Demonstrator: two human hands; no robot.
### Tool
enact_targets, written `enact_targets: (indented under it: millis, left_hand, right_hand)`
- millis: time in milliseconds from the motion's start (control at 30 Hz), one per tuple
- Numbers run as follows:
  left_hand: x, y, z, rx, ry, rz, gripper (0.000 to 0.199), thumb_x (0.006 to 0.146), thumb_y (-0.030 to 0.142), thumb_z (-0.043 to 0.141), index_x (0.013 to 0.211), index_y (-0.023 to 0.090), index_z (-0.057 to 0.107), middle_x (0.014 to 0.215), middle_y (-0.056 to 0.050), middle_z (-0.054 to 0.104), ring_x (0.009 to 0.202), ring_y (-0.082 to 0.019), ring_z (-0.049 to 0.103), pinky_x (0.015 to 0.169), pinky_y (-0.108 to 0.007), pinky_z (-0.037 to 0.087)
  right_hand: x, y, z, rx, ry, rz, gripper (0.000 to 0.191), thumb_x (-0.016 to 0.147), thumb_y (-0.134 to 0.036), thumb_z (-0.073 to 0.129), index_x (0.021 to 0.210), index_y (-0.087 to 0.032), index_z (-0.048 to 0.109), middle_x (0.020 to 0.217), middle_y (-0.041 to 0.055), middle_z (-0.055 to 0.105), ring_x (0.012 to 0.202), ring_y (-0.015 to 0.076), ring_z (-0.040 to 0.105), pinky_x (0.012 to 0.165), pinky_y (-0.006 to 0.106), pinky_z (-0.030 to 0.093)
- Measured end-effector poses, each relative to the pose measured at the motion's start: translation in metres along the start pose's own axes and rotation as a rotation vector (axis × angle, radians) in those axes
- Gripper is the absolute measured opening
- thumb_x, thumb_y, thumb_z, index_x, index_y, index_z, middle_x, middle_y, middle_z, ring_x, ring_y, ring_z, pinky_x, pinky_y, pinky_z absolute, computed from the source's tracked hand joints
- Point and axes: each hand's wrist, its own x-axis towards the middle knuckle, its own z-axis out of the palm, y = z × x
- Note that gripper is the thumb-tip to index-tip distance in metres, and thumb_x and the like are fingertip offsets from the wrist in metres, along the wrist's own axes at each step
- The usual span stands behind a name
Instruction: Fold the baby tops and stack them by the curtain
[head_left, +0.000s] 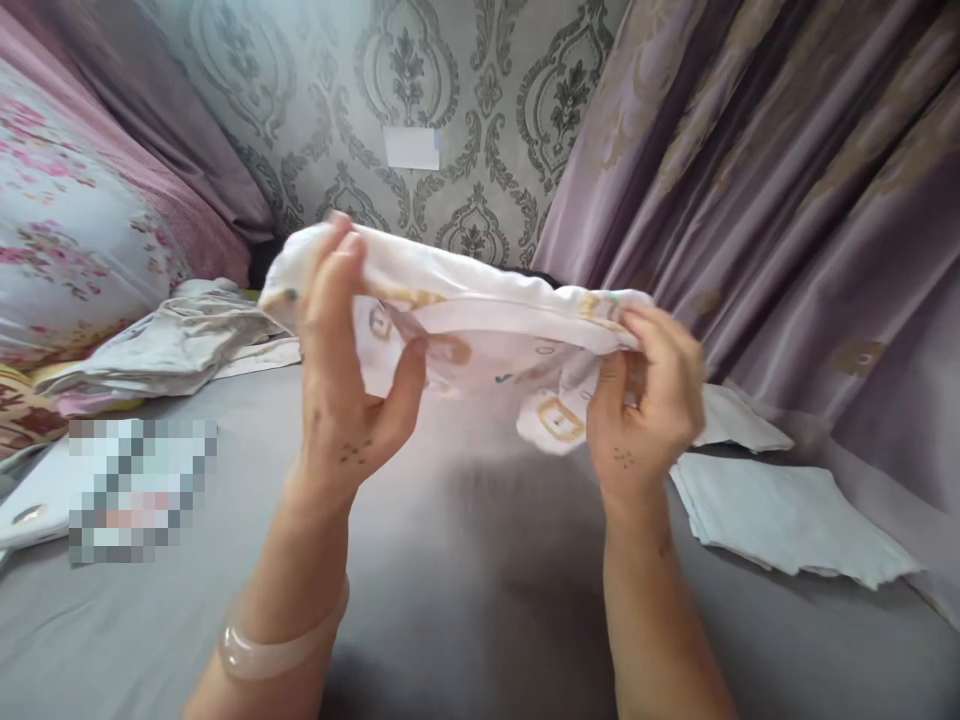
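A white patterned cloth (480,335) with yellow and brown prints hangs in the air above the grey sheet, stretched between both hands. At its left end, my left hand (349,350) holds the cloth between its fingers and thumb. The right end is pinched in my right hand (649,385), the fingers on top and the thumb below. A lower part of the cloth dangles beside my right hand. Parts of the cloth are blurred by motion.
Folded light cloths (172,340) lie at the left near a floral pillow (67,220). A white item (60,485) and a pixelated one lie nearer on the grey sheet (450,600). Folded white cloths (787,515) lie at the right, beside purple curtains (750,180).
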Motion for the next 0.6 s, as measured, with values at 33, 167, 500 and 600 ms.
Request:
enact_targets:
  millis: [33,167,500,600]
  left_hand:
    - [0.000,0.000,0.001,-0.005,-0.063,0.002,0.069,0.094,0.031,0.055,0.154,0.034,0.021,0.160,-0.005,0.032,0.147,-0.028,0.029,0.120,-0.048,0.031]
    - [0.000,0.002,0.007,-0.080,0.024,-0.040,0.064,0.095,0.032,0.051,0.153,0.033,0.022,0.157,-0.007,0.036,0.146,-0.026,0.032,0.118,-0.046,0.035]
    - [-0.007,-0.009,0.020,-0.158,-0.044,-0.064,0.066,0.095,0.036,0.051,0.154,0.030,0.021,0.157,-0.012,0.036,0.145,-0.027,0.034,0.116,-0.045,0.036]
    - [-0.004,-0.001,0.019,-0.143,-0.043,0.005,0.058,0.098,0.037,0.045,0.152,0.033,0.024,0.154,-0.009,0.041,0.143,-0.025,0.038,0.117,-0.044,0.035]
  right_hand:
    - [0.000,0.002,0.000,0.013,-0.045,-0.002,0.025,0.099,-0.025,0.046,0.118,-0.023,0.063,0.118,0.0085,0.067,0.114,0.0238,0.063,0.100,0.046,0.051]
    - [-0.001,0.006,0.005,0.018,-0.037,0.069,0.026,0.100,-0.028,0.044,0.115,-0.023,0.064,0.116,0.0106,0.067,0.113,0.0245,0.063,0.098,0.044,0.052]
    - [-0.003,0.019,0.009,-0.021,-0.057,0.067,0.028,0.100,-0.030,0.043,0.114,-0.023,0.065,0.115,0.0103,0.069,0.112,0.0254,0.063,0.101,0.048,0.050]
    - [-0.003,0.019,0.007,0.014,-0.073,0.071,0.027,0.100,-0.030,0.043,0.114,-0.022,0.066,0.113,0.0105,0.069,0.109,0.0246,0.065,0.098,0.046,0.052]
